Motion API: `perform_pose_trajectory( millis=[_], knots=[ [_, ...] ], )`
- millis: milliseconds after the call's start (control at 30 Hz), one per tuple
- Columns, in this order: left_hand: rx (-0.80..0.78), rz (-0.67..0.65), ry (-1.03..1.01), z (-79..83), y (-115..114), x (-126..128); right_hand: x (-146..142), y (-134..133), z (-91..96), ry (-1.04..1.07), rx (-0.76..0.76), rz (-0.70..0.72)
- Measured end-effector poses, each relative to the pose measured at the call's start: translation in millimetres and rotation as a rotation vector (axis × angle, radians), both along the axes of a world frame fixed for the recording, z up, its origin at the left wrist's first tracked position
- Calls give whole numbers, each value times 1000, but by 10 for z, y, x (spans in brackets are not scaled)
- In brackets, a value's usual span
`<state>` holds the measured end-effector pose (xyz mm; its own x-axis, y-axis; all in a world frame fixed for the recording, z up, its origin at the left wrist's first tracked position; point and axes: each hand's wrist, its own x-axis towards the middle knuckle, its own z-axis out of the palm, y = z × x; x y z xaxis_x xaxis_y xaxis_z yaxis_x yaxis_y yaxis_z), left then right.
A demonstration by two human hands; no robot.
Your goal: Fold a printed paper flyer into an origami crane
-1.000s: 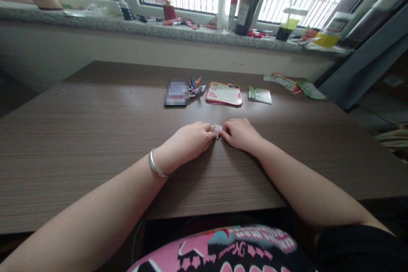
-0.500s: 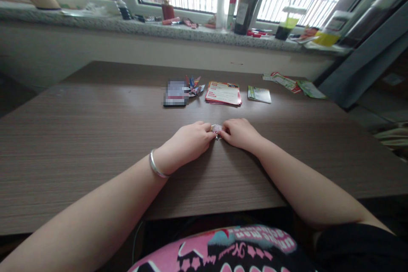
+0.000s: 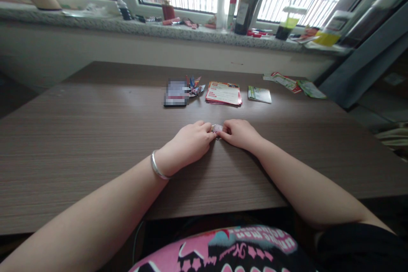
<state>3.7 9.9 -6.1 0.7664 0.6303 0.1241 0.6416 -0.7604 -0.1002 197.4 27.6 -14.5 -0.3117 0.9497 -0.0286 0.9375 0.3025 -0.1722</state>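
Between my two hands, low over the brown table (image 3: 95, 157), is a small crinkled piece (image 3: 217, 129), shiny and whitish, that looks like a wrapper; most of it is hidden by fingers. My left hand (image 3: 194, 141), with a silver bangle (image 3: 157, 165) at the wrist, pinches its left side. On the other side my right hand (image 3: 239, 133) grips it with curled fingers, thumb near the left fingertips. Beyond the hands lie a stack of red-edged printed cards (image 3: 224, 93) and a smaller green and silver card stack (image 3: 259, 94).
A phone-like dark device (image 3: 175, 93) with a blurred screen lies at back left, against crumpled colourful wrappers (image 3: 195, 88). Green and red packets (image 3: 288, 83) are at the far right. Bottles and cups, including a dark drink cup (image 3: 245, 10), line the windowsill (image 3: 191, 34).
Both hands stay almost in place, still on the crinkled piece. Its visible part looks slightly flatter between the fingers.
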Motion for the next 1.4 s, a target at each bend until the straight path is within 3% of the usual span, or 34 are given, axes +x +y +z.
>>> perform_pose_trajectory(
  millis=[567,867,1400],
  knots=[
    [44,40,29,58,-57,-23,75,80,-13,93,-100,-62],
    [-14,57,79,202,-41,-89,158,71,11,62,-135,-57],
    [-16,76,42,147,-2,-125,260,77,29,130,-181,3]
  ],
)
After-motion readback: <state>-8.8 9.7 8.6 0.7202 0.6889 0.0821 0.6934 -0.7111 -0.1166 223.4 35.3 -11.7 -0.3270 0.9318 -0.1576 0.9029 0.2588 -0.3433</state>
